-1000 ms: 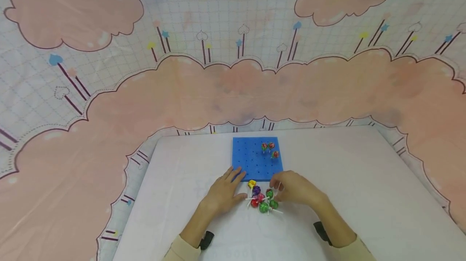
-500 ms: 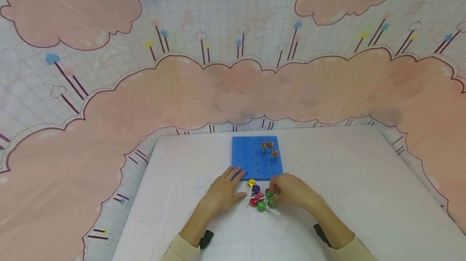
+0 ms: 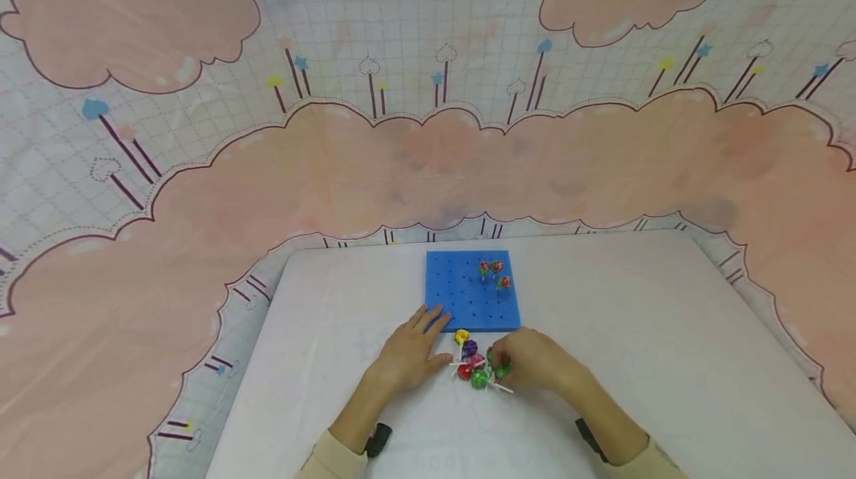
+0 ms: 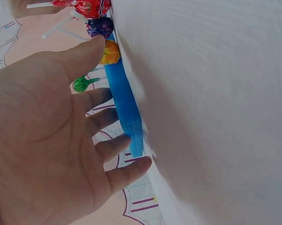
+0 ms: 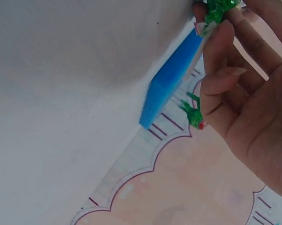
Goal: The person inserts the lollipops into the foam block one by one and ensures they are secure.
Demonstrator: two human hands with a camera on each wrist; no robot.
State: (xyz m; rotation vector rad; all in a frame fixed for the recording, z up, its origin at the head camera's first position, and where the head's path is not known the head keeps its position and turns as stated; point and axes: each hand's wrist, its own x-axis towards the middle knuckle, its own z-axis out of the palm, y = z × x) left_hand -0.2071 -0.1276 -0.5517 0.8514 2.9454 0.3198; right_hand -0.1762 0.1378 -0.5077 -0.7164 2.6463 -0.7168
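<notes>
My left hand (image 3: 413, 351) lies with spread, straight fingers at the near left corner of a blue board (image 3: 444, 282) dotted with small holes. Just in front of the board is a loose pile of lollipops: a yellow lollipop (image 3: 461, 336), a purple lollipop (image 3: 470, 347), a red lollipop (image 3: 464, 372) and several green ones. My right hand (image 3: 535, 362) reaches into the pile's right side, its curled fingertips pinching a green lollipop (image 5: 218, 10). Another green lollipop (image 3: 478, 379) lies nearer the pile's front. White sticks point in various directions.
Three lollipops (image 3: 497, 266) stand upright in the board's far right part. The white table (image 3: 635, 315) extends to both sides. Behind it hangs a backdrop (image 3: 401, 174) printed with pink clouds.
My right hand has moved slightly toward me and left, closing its fingers in among the green lollipops, which shifted a little. The left hand has stayed in place.
</notes>
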